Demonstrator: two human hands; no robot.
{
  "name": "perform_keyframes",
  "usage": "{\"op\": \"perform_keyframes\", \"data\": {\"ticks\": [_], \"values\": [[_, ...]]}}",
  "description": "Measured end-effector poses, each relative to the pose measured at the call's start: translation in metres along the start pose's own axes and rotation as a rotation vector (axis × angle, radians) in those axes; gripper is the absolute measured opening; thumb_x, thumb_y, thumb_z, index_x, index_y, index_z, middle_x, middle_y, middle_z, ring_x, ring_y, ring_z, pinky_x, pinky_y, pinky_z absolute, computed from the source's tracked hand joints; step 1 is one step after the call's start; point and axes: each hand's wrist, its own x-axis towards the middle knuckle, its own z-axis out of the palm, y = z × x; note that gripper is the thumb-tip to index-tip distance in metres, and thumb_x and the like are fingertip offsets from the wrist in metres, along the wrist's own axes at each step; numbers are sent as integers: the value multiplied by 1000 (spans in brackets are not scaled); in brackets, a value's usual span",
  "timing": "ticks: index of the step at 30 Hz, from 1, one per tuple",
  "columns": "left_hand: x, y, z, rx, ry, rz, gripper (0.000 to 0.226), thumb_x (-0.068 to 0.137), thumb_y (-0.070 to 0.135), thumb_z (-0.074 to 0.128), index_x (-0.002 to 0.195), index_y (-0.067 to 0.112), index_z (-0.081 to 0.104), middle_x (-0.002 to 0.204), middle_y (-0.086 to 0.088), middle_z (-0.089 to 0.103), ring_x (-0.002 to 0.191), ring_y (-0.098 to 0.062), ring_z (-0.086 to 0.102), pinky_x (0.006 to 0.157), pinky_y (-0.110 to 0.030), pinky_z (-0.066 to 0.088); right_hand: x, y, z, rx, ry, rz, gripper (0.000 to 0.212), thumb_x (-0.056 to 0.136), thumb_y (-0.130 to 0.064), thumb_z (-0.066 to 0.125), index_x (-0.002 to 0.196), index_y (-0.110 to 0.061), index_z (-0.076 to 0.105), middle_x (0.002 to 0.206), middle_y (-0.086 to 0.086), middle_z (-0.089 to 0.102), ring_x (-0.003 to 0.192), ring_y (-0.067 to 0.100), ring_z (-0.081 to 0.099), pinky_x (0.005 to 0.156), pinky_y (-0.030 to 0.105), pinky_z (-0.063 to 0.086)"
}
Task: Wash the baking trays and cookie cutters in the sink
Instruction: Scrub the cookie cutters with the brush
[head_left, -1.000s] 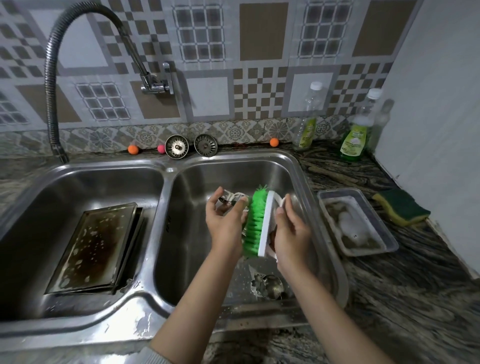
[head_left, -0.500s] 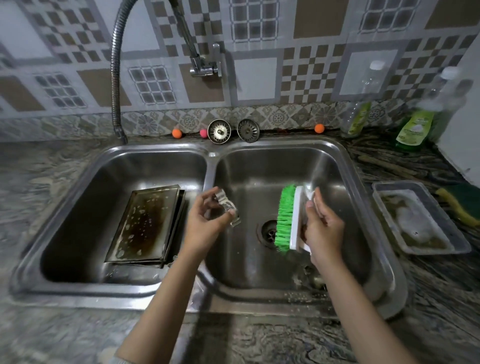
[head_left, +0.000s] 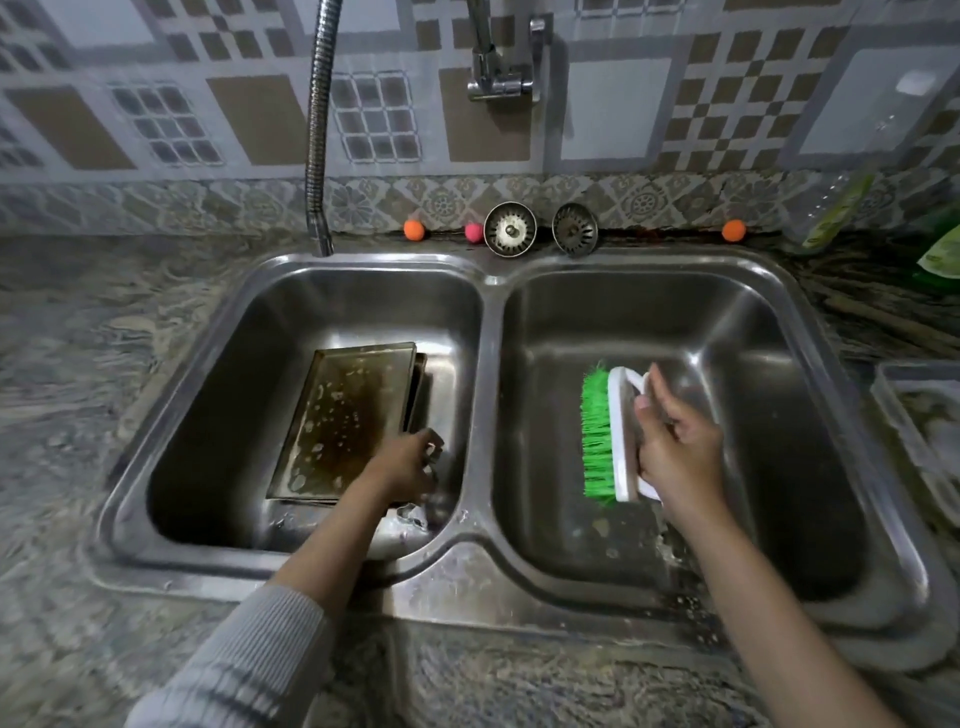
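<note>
Over the right basin of the double steel sink (head_left: 488, 312), the right hand (head_left: 675, 452) grips the white plastic handle of a scrub brush (head_left: 610, 436), fingers curled round its loop; the bright green bristles point toward nine o'clock, stiff and splayed. At nine o'clock from it, low in the left basin, the left hand (head_left: 405, 467) has its fingers curled at a small shiny metal piece (head_left: 431, 457), likely a cookie cutter, though it is too blurred to say how it is held. Another thin metal cutter (head_left: 410, 514) lies on the basin floor at six o'clock of that hand. Just beside the hand at ten o'clock, the baking trays (head_left: 343, 421) lie stacked and tilted: flat rectangles of thin metal, browned and greasy, flecked with pale suds. A ribbed grey sleeve (head_left: 244, 660) covers the left forearm.

Beyond the sink at twelve o'clock, two round perforated steel strainers (head_left: 510, 229) lean against the patterned tile wall, with two orange balls (head_left: 414, 230) and a pink one (head_left: 473, 232) along the same ledge. A corrugated metal hose (head_left: 318, 130) hangs down at eleven o'clock. The marbled stone desk (head_left: 78, 364) surrounds the sink; at three o'clock a clear plastic tub (head_left: 883, 384) holds foamy water, and at two o'clock a green-labelled bottle (head_left: 940, 254) shows, its writing unreadable
</note>
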Motion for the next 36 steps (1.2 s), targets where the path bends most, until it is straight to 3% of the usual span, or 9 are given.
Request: {"op": "perform_keyframes", "data": {"ticks": [4, 10, 12, 16, 20, 25, 28, 32, 36], "values": [[5, 2, 6, -25, -56, -11, 66, 78, 20, 72, 139, 23, 46, 126, -6, 62, 111, -23, 59, 92, -35, 50, -1, 3, -19, -43, 24, 9, 39, 92, -18, 60, 130, -28, 56, 126, -22, 56, 119, 11, 56, 100, 49, 46], [-10, 60, -16, -326, 366, 9, 50, 84, 18, 65, 132, 19, 52, 123, -9, 56, 107, -25, 60, 92, -38, 50, 6, -1, -53, -33, 105, 35, 38, 93, -22, 60, 130, -27, 56, 129, -12, 59, 115, 11, 58, 99, 48, 48], [-19, 99, -16, -326, 398, 56, 45, 84, 21, 64, 128, 20, 55, 121, -6, 52, 104, -24, 58, 91, -34, 48, 11, -3, -70, -16, 135, 22, 39, 93, -20, 59, 131, -24, 55, 128, -8, 60, 114, 13, 59, 99, 49, 47], [-24, 161, 9, -197, 434, 157, 45, 78, 18, 66, 122, 9, 58, 122, -16, 52, 113, -36, 51, 98, -44, 43, 20, -3, -102, 8, 171, 17, 40, 93, -19, 59, 132, -20, 55, 128, -5, 61, 117, 13, 57, 101, 49, 46], [-14, 224, 56, -166, 153, 237, 51, 78, 28, 70, 125, 16, 54, 127, -12, 51, 116, -33, 52, 95, -40, 46, 25, -1, -131, -13, 174, 10, 38, 93, -19, 59, 130, -21, 56, 129, -8, 59, 118, 11, 56, 101, 49, 45], [10, 275, 107, 191, -284, 258, 89, 72, 36, 80, 143, 16, 32, 146, -21, 32, 132, -37, 39, 106, -38, 38, 34, -4, -161, -63, 146, -25, 39, 94, -13, 56, 133, -15, 53, 130, -11, 54, 121, 5, 51, 107, 37, 41], [18, 292, 127, 433, -365, 298, 101, 64, 49, 82, 143, 16, 29, 142, -25, 39, 134, -39, 35, 108, -44, 38, 37, -9, -174, -84, 104, -49, 40, 95, -14, 55, 135, -16, 51, 129, -13, 53, 119, -1, 50, 104, 24, 41], [8, 314, 142, 558, -396, 358, 66, 88, 34, 62, 142, 9, 34, 147, -27, 30, 124, -43, 46, 98, -46, 45, 40, -7, -184, -122, 39, -73, 42, 95, -16, 55, 137, -17, 49, 124, -24, 48, 110, -13, 51, 93, 9, 41], [7, 320, 144, 566, -367, 420, 63, 88, 30, 62, 144, 15, 37, 148, -21, 31, 118, -38, 53, 94, -42, 48, 41, -2, -189, -129, 1, -101, 43, 94, -14, 55, 137, -13, 48, 120, -28, 47, 101, -29, 43, 86, -1, 36]]}}
